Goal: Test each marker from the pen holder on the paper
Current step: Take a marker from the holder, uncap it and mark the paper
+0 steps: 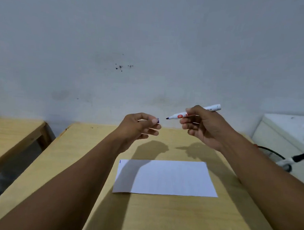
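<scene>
The right hand (205,126) grips the open marker (181,115), the left hand (140,125) pinches its cap (157,120) just beside the tip, so next comes drawing on the paper (170,179) below the fingers.

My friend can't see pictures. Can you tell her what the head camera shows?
Two hands are held up above a wooden table: the right hand holds an uncapped white marker, and the left hand pinches its dark cap. The tip points at the cap without touching. A sheet of white paper lies flat below.
</scene>
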`<state>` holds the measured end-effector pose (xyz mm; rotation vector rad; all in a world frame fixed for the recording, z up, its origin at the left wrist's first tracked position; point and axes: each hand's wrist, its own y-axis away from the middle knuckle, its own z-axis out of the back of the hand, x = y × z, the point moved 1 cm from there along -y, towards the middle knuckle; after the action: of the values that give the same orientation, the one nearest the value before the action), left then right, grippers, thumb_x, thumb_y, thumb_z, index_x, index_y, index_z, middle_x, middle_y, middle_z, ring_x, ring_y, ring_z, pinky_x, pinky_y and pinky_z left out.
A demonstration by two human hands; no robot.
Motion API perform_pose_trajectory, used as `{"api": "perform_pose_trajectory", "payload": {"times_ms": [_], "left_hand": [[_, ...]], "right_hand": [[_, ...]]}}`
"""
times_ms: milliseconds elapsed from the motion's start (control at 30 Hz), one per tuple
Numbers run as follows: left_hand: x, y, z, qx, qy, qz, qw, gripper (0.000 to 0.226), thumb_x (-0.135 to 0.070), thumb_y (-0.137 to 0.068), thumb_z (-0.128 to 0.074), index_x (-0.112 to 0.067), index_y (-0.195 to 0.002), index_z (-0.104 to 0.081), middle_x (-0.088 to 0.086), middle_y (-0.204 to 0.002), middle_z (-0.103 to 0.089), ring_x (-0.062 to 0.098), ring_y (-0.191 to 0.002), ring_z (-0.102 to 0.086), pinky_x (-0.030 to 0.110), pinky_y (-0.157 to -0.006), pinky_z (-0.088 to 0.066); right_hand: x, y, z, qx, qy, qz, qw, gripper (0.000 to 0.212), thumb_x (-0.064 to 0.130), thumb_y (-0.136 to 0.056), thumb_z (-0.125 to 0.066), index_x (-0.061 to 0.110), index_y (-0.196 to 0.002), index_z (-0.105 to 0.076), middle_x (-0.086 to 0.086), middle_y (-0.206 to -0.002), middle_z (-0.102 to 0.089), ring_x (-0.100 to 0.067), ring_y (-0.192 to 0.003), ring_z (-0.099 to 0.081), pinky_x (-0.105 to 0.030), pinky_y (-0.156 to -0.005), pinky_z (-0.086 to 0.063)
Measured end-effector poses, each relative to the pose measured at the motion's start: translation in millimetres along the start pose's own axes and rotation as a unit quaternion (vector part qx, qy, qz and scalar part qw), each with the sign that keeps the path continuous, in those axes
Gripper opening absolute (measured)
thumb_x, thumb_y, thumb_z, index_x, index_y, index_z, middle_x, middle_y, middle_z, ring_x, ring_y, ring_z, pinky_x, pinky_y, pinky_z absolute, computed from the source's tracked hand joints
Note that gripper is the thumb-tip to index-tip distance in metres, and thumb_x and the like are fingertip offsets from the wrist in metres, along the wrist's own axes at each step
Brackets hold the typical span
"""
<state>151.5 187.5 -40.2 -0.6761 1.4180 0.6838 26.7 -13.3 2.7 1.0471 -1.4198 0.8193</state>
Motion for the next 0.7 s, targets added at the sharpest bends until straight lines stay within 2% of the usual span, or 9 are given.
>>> {"api": "perform_pose_trajectory", "payload": {"times_ms": [200, 333, 500, 567, 633, 700], "left_hand": [[-13, -23, -65, 0.088, 0.043, 0.003, 0.995, 0.016, -0.037, -0.091, -0.074, -0.022, -0.098, -0.073, 0.002, -0.1, -0.083, 0.016, -0.077, -0.076, 0.033, -0.073, -0.045], [-20, -31, -101, 0.129, 0.069, 0.007, 0.989, 0.019, -0.036, -0.091, -0.074, -0.02, -0.102, -0.071, 0.002, -0.099, -0.082, 0.017, -0.077, -0.076, 0.031, -0.07, -0.046], [-31, -37, -132, 0.128, 0.083, -0.006, 0.988, 0.011, -0.026, -0.095, -0.071, -0.016, -0.097, -0.069, -0.001, -0.08, -0.079, 0.014, -0.07, -0.075, 0.027, -0.067, -0.048], [-36, -39, -135, 0.128, 0.077, -0.013, 0.989, 0.009, -0.024, -0.094, -0.072, -0.015, -0.094, -0.069, -0.001, -0.076, -0.078, 0.014, -0.07, -0.076, 0.026, -0.066, -0.049], [-43, -41, -136, 0.14, 0.057, -0.018, 0.988, 0.011, -0.026, -0.092, -0.074, -0.016, -0.094, -0.07, 0.0, -0.078, -0.079, 0.015, -0.072, -0.076, 0.024, -0.065, -0.051], [-51, -45, -135, 0.14, 0.032, -0.025, 0.989, 0.013, -0.027, -0.091, -0.075, -0.015, -0.095, -0.071, 0.001, -0.081, -0.08, 0.016, -0.073, -0.076, 0.024, -0.066, -0.052]], "right_hand": [[17, 21, 47, -0.066, 0.013, 0.043, 0.997, 0.032, 0.018, -0.09, -0.067, 0.012, -0.062, -0.083, -0.006, -0.066, -0.073, -0.014, -0.053, -0.063, -0.024, -0.052, -0.044], [21, 30, 72, -0.099, 0.01, 0.058, 0.993, 0.022, 0.016, -0.089, -0.07, 0.01, -0.071, -0.08, -0.01, -0.07, -0.075, -0.016, -0.055, -0.066, -0.024, -0.052, -0.047], [21, 38, 89, -0.095, -0.017, 0.074, 0.993, 0.014, 0.014, -0.092, -0.074, 0.005, -0.08, -0.076, -0.01, -0.07, -0.075, -0.015, -0.058, -0.069, -0.022, -0.053, -0.05], [26, 43, 94, -0.075, -0.009, 0.057, 0.995, 0.019, 0.019, -0.093, -0.075, 0.009, -0.077, -0.08, -0.009, -0.072, -0.077, -0.014, -0.06, -0.071, -0.021, -0.054, -0.051], [38, 52, 101, -0.061, 0.027, 0.035, 0.997, 0.025, 0.033, -0.087, -0.08, 0.008, -0.088, -0.08, -0.009, -0.076, -0.078, -0.014, -0.062, -0.072, -0.022, -0.053, -0.052], [55, 60, 119, -0.09, 0.071, 0.021, 0.993, 0.056, 0.05, -0.075, -0.083, 0.004, -0.106, -0.073, -0.01, -0.078, -0.079, -0.015, -0.059, -0.069, -0.024, -0.05, -0.051]]}}
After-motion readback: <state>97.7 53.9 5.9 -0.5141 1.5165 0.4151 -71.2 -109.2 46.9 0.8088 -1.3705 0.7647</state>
